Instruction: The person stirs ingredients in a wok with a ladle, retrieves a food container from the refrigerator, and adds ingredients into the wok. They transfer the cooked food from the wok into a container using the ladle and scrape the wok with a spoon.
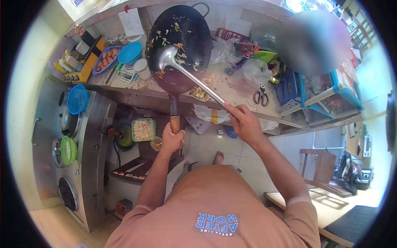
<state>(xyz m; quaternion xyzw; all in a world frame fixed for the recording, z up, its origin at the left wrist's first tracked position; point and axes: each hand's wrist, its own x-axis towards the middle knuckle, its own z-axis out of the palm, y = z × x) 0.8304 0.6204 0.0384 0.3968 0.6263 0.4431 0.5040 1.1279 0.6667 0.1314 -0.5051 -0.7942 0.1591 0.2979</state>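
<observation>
My left hand (171, 139) is closed around the wooden end of a black wok's handle. The wok (198, 39) is tilted above the counter, its inside facing me, with scraps of vegetable and egg stuck to it. In my right hand (246, 124) is the long shaft of a steel ladle (194, 77), whose head lies inside the wok, over some of the scraps. Partly hidden behind the wok and the ladle's shaft, a heap of food (202, 91) with shredded vegetables sits on the counter.
Left on the counter are a blue bowl (130, 53) and a basket of eggs (108, 57); scissors (261, 96) and plastic bags (253, 71) lie right. Below stands a green-rimmed container of rice-like food (143, 130). A steel stove unit (89, 161) flanks me on the left.
</observation>
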